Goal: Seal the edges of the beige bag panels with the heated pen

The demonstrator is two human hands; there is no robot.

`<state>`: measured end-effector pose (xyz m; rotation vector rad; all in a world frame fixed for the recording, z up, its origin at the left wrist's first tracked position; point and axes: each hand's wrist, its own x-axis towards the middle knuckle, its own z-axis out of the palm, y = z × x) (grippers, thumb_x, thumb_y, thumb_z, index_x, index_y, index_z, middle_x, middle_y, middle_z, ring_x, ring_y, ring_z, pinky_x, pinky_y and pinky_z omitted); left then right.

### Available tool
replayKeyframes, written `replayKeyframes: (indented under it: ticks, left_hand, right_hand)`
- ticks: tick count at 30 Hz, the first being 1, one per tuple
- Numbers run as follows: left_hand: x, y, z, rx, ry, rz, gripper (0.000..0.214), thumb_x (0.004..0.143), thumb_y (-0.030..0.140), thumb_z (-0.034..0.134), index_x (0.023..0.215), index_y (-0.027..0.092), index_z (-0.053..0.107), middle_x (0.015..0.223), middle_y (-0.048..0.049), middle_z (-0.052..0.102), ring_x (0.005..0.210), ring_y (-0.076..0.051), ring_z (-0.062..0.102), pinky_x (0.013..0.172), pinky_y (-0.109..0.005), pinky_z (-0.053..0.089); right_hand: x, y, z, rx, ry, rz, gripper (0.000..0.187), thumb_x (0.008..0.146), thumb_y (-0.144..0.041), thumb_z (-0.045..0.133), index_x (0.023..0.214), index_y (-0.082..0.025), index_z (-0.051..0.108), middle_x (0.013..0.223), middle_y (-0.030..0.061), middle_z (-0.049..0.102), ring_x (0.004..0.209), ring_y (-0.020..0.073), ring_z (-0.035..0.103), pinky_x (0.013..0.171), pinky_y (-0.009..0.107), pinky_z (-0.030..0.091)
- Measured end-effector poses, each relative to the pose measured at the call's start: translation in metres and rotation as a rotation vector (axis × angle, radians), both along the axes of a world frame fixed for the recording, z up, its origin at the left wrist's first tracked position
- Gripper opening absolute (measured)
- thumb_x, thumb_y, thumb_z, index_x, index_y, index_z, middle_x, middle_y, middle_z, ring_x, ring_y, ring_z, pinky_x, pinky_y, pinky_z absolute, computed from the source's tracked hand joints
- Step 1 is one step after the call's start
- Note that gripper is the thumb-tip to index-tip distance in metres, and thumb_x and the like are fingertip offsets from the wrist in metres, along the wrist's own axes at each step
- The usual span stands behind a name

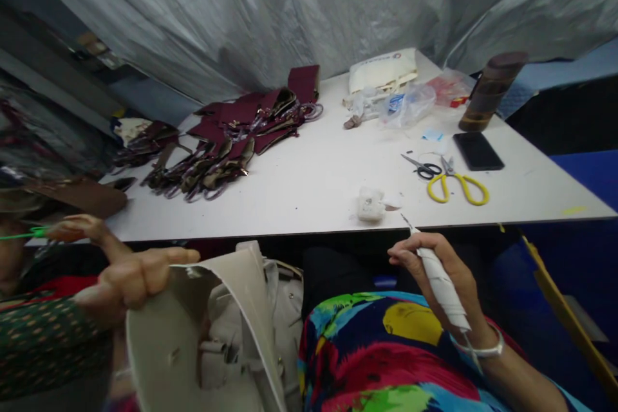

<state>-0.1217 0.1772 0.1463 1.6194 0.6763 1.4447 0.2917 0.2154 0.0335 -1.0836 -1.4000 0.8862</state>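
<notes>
Holding the rim of a pale beige bag in the left hand, with fingers curled over the edge, and pinching a white-wrapped tool pen-fashion in the right hand. Tilting the bag open-mouthed at lap height, below the near edge of the surface, with only the rim visibly gripped; apt to twist or fold if pressed against from the side. Pointing the thin metal tip well away from the bag, toward a white block. Likely to scratch or mark the pale material, or jab the left hand, if brought across at a careless angle; impossible to tell whether hot. Trailing a thin strand from the tool's back end beside a bracelet, so possibly snagging there and jerking the tip. Working close to a co-worker's hand on the left, so open to a bump that could loosen the rim.
</notes>
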Motion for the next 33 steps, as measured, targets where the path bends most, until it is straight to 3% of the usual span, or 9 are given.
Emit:
replayKeyframes:
  ticks: [2,3,6,8,12,16,21,29,33]
  left_hand:
    - [0.014,0.021,0.002,0.054,0.07,-0.201,0.06,0.101,0.049,0.054,0.049,0.021,0.042,0.039,0.0054,0.03,0.038,-0.012,0.036,0.055,-0.03,0.045]
    - [0.026,0.03,-0.002,-0.01,0.043,-0.203,0.06,0.101,0.051,0.051,0.05,0.021,0.039,0.042,0.0044,0.032,0.041,-0.012,0.038,0.056,-0.031,0.044]
    - [0.075,0.052,-0.029,-0.239,0.015,-0.377,0.064,0.096,0.053,0.058,0.046,0.021,0.036,0.043,0.0014,0.037,0.043,-0.013,0.038,0.053,-0.032,0.038]
    - [0.109,0.063,-0.052,-0.384,-0.074,-0.411,0.067,0.095,0.056,0.059,0.043,0.021,0.033,0.042,0.001,0.034,0.043,-0.013,0.036,0.05,-0.032,0.033]
    - [0.153,0.079,-0.085,-0.499,-0.128,-0.458,0.069,0.092,0.057,0.062,0.041,0.022,0.032,0.041,0.0012,0.031,0.044,-0.013,0.031,0.05,-0.033,0.029]
    - [0.164,0.089,-0.099,-0.503,-0.128,-0.51,0.067,0.092,0.057,0.062,0.042,0.022,0.034,0.041,0.0014,0.031,0.045,-0.013,0.032,0.051,-0.033,0.029]
    - [0.168,0.096,-0.108,-0.555,-0.112,-0.482,0.07,0.089,0.062,0.065,0.041,0.021,0.035,0.042,0.0017,0.033,0.045,-0.013,0.032,0.053,-0.032,0.031]
    - [0.172,0.094,-0.101,-0.732,0.039,-0.302,0.076,0.075,0.077,0.07,0.035,0.024,0.033,0.043,0.0006,0.031,0.047,-0.014,0.033,0.057,-0.036,0.035]
    - [0.174,0.087,-0.099,-0.708,-0.013,-0.291,0.072,0.082,0.069,0.069,0.037,0.023,0.036,0.045,0.0002,0.033,0.049,-0.014,0.033,0.055,-0.034,0.032]
  right_hand:
    - [-0.003,0.0,0.0,-0.005,0.001,0.099,0.018,0.095,-0.036,0.074,0.105,-0.027,0.063,0.093,0.0009,0.078,0.079,0.0153,0.076,0.069,0.022,0.061]
    - [-0.005,0.001,0.002,0.011,0.006,0.153,0.021,0.094,-0.035,0.076,0.108,-0.027,0.062,0.096,0.0006,0.077,0.082,0.0154,0.076,0.072,0.022,0.061]
    - [-0.013,0.006,0.016,0.097,0.006,0.316,0.035,0.09,-0.035,0.082,0.117,-0.03,0.06,0.111,0.0009,0.075,0.099,0.017,0.073,0.087,0.026,0.06]
    - [-0.019,0.01,0.026,0.116,-0.02,0.431,0.048,0.086,-0.037,0.085,0.124,-0.032,0.057,0.121,0.0023,0.072,0.106,0.0191,0.07,0.092,0.03,0.057]
    - [-0.028,0.015,0.038,-0.029,-0.142,0.552,0.052,0.083,-0.036,0.087,0.123,-0.027,0.055,0.096,-0.0014,0.068,0.077,0.0153,0.062,0.069,0.027,0.051]
    - [-0.03,0.015,0.034,-0.144,-0.186,0.535,0.036,0.085,-0.024,0.082,0.108,-0.024,0.055,0.084,-0.0058,0.062,0.068,0.0115,0.053,0.064,0.024,0.042]
    - [-0.03,0.017,0.026,-0.128,-0.252,0.458,0.035,0.084,-0.014,0.079,0.108,-0.024,0.055,0.078,-0.0076,0.058,0.066,0.0106,0.053,0.063,0.023,0.039]
    - [-0.027,0.024,0.015,-0.01,-0.245,0.445,0.012,0.095,-0.018,0.068,0.101,-0.023,0.058,0.081,-0.0038,0.062,0.065,0.0102,0.054,0.06,0.021,0.039]
    - [-0.03,0.026,0.003,-0.074,-0.169,0.404,0.014,0.092,-0.017,0.067,0.102,-0.023,0.06,0.076,-0.0052,0.06,0.062,0.01,0.051,0.058,0.021,0.039]
